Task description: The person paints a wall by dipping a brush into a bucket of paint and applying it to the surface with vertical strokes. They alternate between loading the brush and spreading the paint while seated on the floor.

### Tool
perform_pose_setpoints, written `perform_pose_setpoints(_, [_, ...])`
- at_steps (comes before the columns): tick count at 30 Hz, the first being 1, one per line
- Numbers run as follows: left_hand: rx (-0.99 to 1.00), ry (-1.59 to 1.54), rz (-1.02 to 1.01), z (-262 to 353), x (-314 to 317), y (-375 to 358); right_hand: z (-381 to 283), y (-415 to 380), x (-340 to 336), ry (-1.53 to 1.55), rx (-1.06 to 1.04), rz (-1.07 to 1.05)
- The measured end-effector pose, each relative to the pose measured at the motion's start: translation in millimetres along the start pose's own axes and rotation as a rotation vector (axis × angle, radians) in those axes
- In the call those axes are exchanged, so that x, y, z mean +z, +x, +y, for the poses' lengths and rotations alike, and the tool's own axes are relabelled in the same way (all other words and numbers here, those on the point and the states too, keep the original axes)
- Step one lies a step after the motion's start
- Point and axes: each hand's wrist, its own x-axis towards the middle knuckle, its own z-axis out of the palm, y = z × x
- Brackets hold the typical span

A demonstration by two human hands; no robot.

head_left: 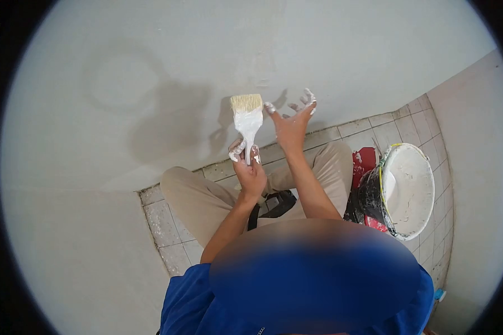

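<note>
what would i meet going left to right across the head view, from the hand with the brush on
left hand holding the flat paintbrush upright → right hand, empty with fingers spread → white-smeared bucket → small blue object, too small to identify

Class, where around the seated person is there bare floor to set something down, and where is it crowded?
Bare tiles lie between the left leg and the wall corner; another patch, between bucket and far corner. Crowded: between right leg and bucket, around the red object; and before the wall, where brush and right hand nearly meet.
</note>
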Motion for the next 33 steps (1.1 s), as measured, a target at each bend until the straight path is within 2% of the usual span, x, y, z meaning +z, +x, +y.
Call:
perform_pose_setpoints(3, [-0.079,-0.038,0.021,-5,-2,1,11,15,-6,0.122,0.125,0.087])
perform_pose_setpoints(6, [-0.296,-0.207,0.061,-1,2,-4,27,9,-19,0.140,0.205,-0.043])
perform_pose_setpoints(7, [-0.374,-0.284,0.072,5,2,1,29,4,-21,0.191,0.317,-0.116])
perform_pose_setpoints(12, [-0.512,-0.546,-0.040,-2,-8,16,39,-21,-24,0.486,0.798,-0.441])
perform_pose_setpoints(14, [-0.540,-0.592,-0.079,1,-10,16,40,-30,-24,0.529,0.753,-0.541])
perform_pose_setpoints(18, [-0.476,-0.407,-0.118,6,-7,11,46,-34,-24,0.656,0.726,-0.656])
perform_pose_setpoints(21, [-0.368,-0.304,-0.020,7,4,-3,39,-34,-34,0.655,0.645,-0.747])
perform_pose_setpoints(22, [-0.405,-0.291,-0.047,1,1,-6,33,-36,-34,0.603,0.617,-0.743])
perform_pose_setpoints(24, [-0.284,-0.161,-0.070,-5,4,-6,23,-40,-32,0.504,0.563,-0.732])
perform_pose_setpoints(27, [-0.175,-0.060,-0.021,-4,6,-4,20,-42,-28,0.557,0.445,-0.653])
perform_pose_setpoints(30, [-0.174,-0.113,0.096,-6,1,5,16,-34,-36,0.321,0.485,-0.617])
perform_pose_setpoints(33, [-0.255,-0.117,0.227,-19,-19,23,20,-30,-37,0.429,0.622,-0.595])
